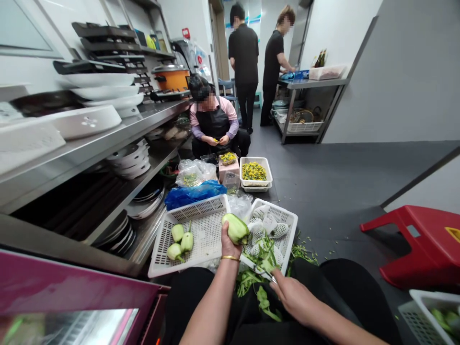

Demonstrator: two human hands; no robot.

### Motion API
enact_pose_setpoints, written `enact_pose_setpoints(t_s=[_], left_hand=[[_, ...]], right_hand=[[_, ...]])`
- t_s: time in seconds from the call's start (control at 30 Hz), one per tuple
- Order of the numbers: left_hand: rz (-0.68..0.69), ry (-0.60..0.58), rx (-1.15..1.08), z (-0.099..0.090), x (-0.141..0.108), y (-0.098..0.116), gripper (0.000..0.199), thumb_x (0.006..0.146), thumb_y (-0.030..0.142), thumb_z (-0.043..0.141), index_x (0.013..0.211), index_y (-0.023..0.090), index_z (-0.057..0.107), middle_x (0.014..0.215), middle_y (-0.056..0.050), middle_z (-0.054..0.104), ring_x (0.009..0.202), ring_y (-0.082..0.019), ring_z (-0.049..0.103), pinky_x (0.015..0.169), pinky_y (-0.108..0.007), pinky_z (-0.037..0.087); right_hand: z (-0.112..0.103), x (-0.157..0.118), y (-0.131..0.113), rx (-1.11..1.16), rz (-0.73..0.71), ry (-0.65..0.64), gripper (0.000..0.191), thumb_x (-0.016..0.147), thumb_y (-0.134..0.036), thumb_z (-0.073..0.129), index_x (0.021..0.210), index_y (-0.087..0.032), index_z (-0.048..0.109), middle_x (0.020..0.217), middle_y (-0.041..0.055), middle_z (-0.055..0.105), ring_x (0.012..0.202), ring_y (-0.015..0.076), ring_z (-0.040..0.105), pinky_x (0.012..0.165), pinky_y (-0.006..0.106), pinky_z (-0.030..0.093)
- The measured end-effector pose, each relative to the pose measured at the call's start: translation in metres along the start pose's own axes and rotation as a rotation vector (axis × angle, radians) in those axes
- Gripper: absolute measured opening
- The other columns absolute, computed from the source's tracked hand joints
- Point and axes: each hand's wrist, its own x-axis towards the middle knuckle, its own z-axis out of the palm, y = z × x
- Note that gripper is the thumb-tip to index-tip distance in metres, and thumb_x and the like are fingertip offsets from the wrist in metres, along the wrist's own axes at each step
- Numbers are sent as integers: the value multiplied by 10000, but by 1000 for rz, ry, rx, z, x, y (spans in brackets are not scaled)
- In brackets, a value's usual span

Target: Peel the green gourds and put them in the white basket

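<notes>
My left hand [230, 242], with a gold bangle at the wrist, grips a pale green eggplant [235, 229] over the gap between two white baskets. In my right hand [289, 293] is a slim metal peeler [269, 276], pointing up and left; peelings partly hide its head. Green peelings [266, 256] lie heaped below the eggplant, over the right basket's near end and down by my lap. Three pale green eggplants [187, 241] rest in the left white basket [210, 254]. White foam net sleeves [269, 223] fill much of the right white basket [293, 230].
A seated co-worker [215, 120] handles yellow flowers behind a basket of them [254, 171]. Two people stand farther back near a steel table [312, 82]. Dish-laden shelving [143, 122] runs along the left. A red stool [413, 235] and another basket [431, 311] are at right.
</notes>
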Motion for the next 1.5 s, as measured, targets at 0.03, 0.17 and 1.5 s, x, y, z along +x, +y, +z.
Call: enact_pose_setpoints(t_s=[0.03, 0.17, 1.5], left_hand=[[-1, -20, -26, 1, 0, 1, 379, 622, 379, 675, 939, 185, 600, 733, -20, 666, 640, -188, 635, 610, -328, 524], [-53, -140, -72, -1, -2, 0, 407, 661, 438, 641, 980, 190, 595, 785, -38, 671, 736, -218, 645, 670, -380, 531], [223, -318, 284, -7, -1, -3, 439, 607, 332, 660, 1015, 187, 584, 829, -23, 620, 686, -168, 580, 637, -268, 446]], right_hand=[[-2, -4, 7, 2, -7, -18, 266, 924, -267, 274, 1073, -157, 465, 901, 135, 682, 860, 244, 645, 680, 284, 390], [-39, -2, 16, 78, -66, 89, 278, 930, -322, 251, 1056, -182, 456, 932, 109, 657, 903, 223, 619, 745, 286, 400], [-15, -4, -6, 101, -48, 105, 230, 933, -295, 294, 1045, -211, 477, 843, 71, 671, 806, 212, 633, 664, 268, 369]])
